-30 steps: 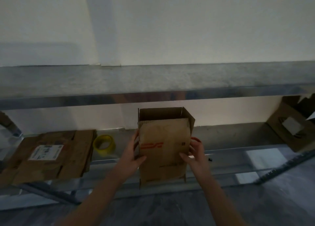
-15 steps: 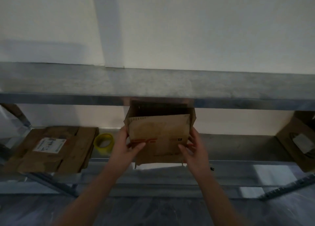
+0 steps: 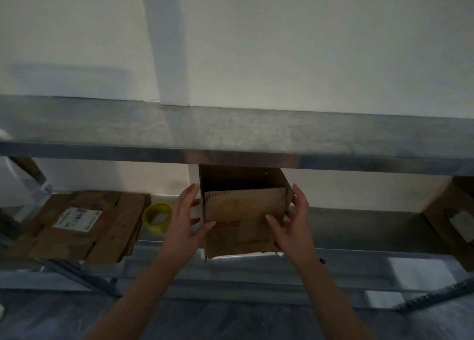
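An open-topped brown cardboard box (image 3: 246,221) with a red mark on its front stands upright at the lower shelf (image 3: 359,226), its top just under the upper shelf's front rail (image 3: 128,152). My left hand (image 3: 183,224) holds its left front corner, with the thumb on the front face and the fingers along the side. My right hand (image 3: 295,224) holds the right front corner the same way. The box's inside is dark and its bottom edge sits at the shelf's front lip.
A stack of flattened cardboard (image 3: 82,226) with a white label lies on the shelf at the left, with a yellow tape roll (image 3: 157,217) beside it. Another brown box (image 3: 451,219) sits at the far right. Behind is a white wall, below a grey floor.
Both hands have carried the box upward and further in, so its top now reaches under the upper shelf's rail. The view has shifted a little to the right.
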A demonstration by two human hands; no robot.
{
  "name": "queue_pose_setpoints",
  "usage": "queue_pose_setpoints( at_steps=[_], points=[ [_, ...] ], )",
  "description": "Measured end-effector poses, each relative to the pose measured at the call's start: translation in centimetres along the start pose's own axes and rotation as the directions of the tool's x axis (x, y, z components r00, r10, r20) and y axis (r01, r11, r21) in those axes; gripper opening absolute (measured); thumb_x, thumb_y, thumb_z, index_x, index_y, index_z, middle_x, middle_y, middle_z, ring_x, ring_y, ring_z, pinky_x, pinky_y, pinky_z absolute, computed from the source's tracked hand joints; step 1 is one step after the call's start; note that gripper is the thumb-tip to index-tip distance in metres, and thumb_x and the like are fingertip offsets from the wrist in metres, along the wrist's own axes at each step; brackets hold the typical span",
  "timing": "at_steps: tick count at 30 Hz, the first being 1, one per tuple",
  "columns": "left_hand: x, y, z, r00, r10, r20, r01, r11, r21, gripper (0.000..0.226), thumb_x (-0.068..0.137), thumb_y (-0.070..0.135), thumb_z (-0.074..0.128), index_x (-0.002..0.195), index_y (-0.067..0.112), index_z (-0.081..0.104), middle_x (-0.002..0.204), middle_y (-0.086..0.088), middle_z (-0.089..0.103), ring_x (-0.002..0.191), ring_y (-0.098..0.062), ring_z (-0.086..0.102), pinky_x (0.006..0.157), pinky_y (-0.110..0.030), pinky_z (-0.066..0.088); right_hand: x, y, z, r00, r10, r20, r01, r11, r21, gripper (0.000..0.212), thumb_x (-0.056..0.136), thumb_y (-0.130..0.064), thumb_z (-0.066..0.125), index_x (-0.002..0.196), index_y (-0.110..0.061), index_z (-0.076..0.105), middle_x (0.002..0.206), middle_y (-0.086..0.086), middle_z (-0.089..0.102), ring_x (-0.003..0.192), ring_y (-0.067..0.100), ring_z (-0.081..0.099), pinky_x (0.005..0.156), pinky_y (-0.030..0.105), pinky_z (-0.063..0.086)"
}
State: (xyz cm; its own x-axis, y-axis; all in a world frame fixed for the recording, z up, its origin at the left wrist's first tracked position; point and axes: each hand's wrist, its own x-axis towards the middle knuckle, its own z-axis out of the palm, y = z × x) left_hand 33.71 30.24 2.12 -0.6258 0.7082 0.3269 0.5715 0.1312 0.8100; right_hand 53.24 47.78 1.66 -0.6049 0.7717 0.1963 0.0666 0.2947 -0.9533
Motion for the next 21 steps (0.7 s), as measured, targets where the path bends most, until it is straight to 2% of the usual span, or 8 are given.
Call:
queue_pose_setpoints(
  at_steps=[3,6,9,11,14,17,19,21],
  points=[
    [0.8,0.6,-0.5,0.998,0.054,0.015,-0.054,0.998,0.043,0.083,0.081,0.024,0.074,0.141,0.053,0.025,0.149,0.016,0.022,0.125,-0.002,0.041,0.086,-0.006,0.045,0.1,-0.3,-0.2,0.999,-0.043,0.027,0.045,0.992,-0.114,0.078,0.084,-0.039,0.074,0.142,-0.056,0.024,0.137,-0.046,0.031,0.123,-0.01,0.048,0.09,0.025,0.056],
    [1.6,1.3,-0.9,0.996,0.07,0.047,-0.074,0.993,0.096,0.074,0.083,0.017,0.071,0.135,0.05,0.032,0.149,0.011,0.025,0.124,-0.006,0.041,0.089,-0.021,0.053,0.3,-0.4,-0.5,0.996,-0.082,0.045,0.09,0.972,-0.215,0.069,0.085,-0.035,0.073,0.13,-0.064,0.031,0.128,-0.051,0.034,0.115,-0.003,0.054,0.087,0.019,0.054],
    [2.0,1.8,-1.3,0.998,0.038,0.042,-0.043,0.99,0.135,0.06,0.081,0.02,0.074,0.127,0.042,0.042,0.139,0.007,0.036,0.119,-0.009,0.045,0.095,-0.03,0.052,0.5,-0.6,-0.9,0.996,-0.069,0.053,0.082,0.951,-0.3,0.065,0.084,-0.035,0.075,0.121,-0.067,0.032,0.121,-0.042,0.042,0.109,0.003,0.053,0.087,0.011,0.048],
    [2.1,2.3,-1.7,1.0,0.008,0.022,-0.013,0.978,0.207,0.057,0.078,0.03,0.076,0.125,0.04,0.045,0.139,0.004,0.036,0.113,-0.009,0.046,0.091,-0.022,0.048,0.9,-1.2,-1.1,0.996,-0.056,0.066,0.076,0.934,-0.349,0.063,0.083,-0.038,0.075,0.122,-0.064,0.033,0.122,-0.031,0.045,0.1,0.001,0.053,0.081,0.004,0.041],
    [2.4,3.1,-2.0,0.998,-0.039,0.044,0.027,0.967,0.254,0.05,0.077,0.034,0.077,0.117,0.04,0.046,0.137,0.004,0.037,0.106,-0.008,0.045,0.082,-0.015,0.042,1.6,-2.2,-1.0,0.994,-0.024,0.105,0.067,0.901,-0.429,0.057,0.085,-0.039,0.074,0.13,-0.05,0.04,0.126,-0.017,0.054,0.09,0.001,0.055,0.079,0.006,0.041],
    [2.4,4.1,-2.8,0.986,-0.096,0.138,0.087,0.994,0.071,0.026,0.082,0.032,0.072,0.097,0.036,0.05,0.126,0.006,0.043,0.106,-0.011,0.051,0.081,-0.012,0.045,1.6,-3.1,-1.1,0.993,0.024,0.117,0.021,0.931,-0.365,0.04,0.085,-0.042,0.072,0.112,-0.053,0.044,0.115,-0.027,0.057,0.084,0.0,0.059,0.077,0.005,0.044],
    [1.9,4.4,-3.4,0.974,-0.113,0.197,0.137,0.984,-0.116,0.011,0.087,0.033,0.064,0.089,0.029,0.054,0.119,0.008,0.048,0.105,-0.014,0.057,0.083,-0.016,0.051,1.0,-3.3,-1.4,0.992,0.052,0.112,-0.016,0.955,-0.297,0.022,0.086,-0.06,0.058,0.105,-0.057,0.048,0.104,-0.036,0.058,0.089,0.002,0.063,0.075,0.007,0.05],
    [1.3,4.3,-4.0,0.96,-0.161,0.227,0.229,0.921,-0.314,0.018,0.088,0.04,0.056,0.084,0.022,0.057,0.115,0.011,0.052,0.105,-0.019,0.061,0.087,-0.03,0.056,0.2,-3.2,-1.7,0.992,0.067,0.104,-0.04,0.97,-0.238,0.032,0.083,-0.076,0.039,0.112,-0.065,0.047,0.107,-0.04,0.056,0.098,0.004,0.063,0.077,0.012,0.054]
  ],
)
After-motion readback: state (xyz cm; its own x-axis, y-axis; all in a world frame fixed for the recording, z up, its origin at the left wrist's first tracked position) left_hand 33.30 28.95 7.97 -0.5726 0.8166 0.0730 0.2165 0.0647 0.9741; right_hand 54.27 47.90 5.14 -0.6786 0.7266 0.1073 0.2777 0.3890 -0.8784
